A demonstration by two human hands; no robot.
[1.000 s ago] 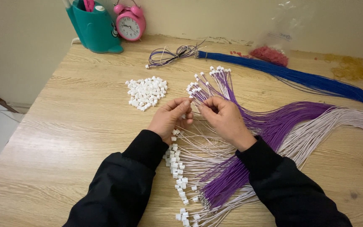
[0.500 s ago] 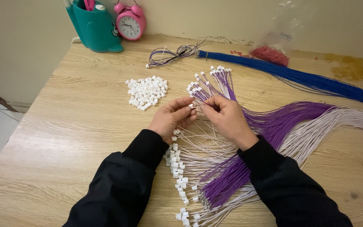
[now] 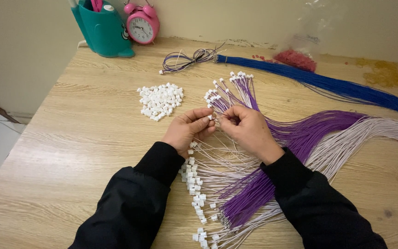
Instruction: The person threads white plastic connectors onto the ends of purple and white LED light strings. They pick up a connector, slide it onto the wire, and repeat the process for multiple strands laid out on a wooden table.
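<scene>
Both hands meet over a wooden table (image 3: pixel 70 138) against a beige wall. Left hand (image 3: pixel 187 131) and right hand (image 3: pixel 249 131) pinch 1 small white connector (image 3: pixel 212 118) between them, above purple wires (image 3: pixel 309 133).

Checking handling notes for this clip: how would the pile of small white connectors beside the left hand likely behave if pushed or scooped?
The pile of white connectors is a loose heap of tiny separate pieces, so a push would probably scatter it rather than move it whole. They look light and blocky, so likely to slide on the smooth wooden table, not roll.
</scene>
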